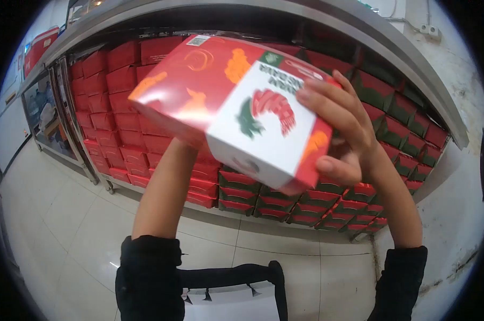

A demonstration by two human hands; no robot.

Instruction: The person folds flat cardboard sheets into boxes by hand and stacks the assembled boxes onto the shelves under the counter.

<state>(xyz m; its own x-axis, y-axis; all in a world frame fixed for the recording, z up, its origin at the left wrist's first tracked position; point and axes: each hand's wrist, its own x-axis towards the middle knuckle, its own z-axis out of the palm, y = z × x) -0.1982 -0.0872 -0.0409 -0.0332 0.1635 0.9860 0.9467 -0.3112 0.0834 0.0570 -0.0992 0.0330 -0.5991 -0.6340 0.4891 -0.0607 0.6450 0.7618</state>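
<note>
A red cardboard food box (pixel 199 80) with orange drawings and a white label band is tilted in the air before me. The band carries a picture of a red sliced food with green leaves. My right hand (pixel 341 125) grips the box's right end, fingers on the printed face and thumb at the lower corner. From below, my left hand (pixel 187 145) reaches behind the box and holds it from underneath; its fingers are hidden. Behind it are stacked red boxes (pixel 121 80) on the left and red-and-dark-green boxes (pixel 394 112) on the right.
The stacks fill a low shelf under a metal counter (pixel 413 48) with a curved-looking edge in this wide view. A stained wall (pixel 456 214) stands at right. Tiled floor (pixel 65 224) lies below. A white surface with a black edge (pixel 231 307) is close to my body.
</note>
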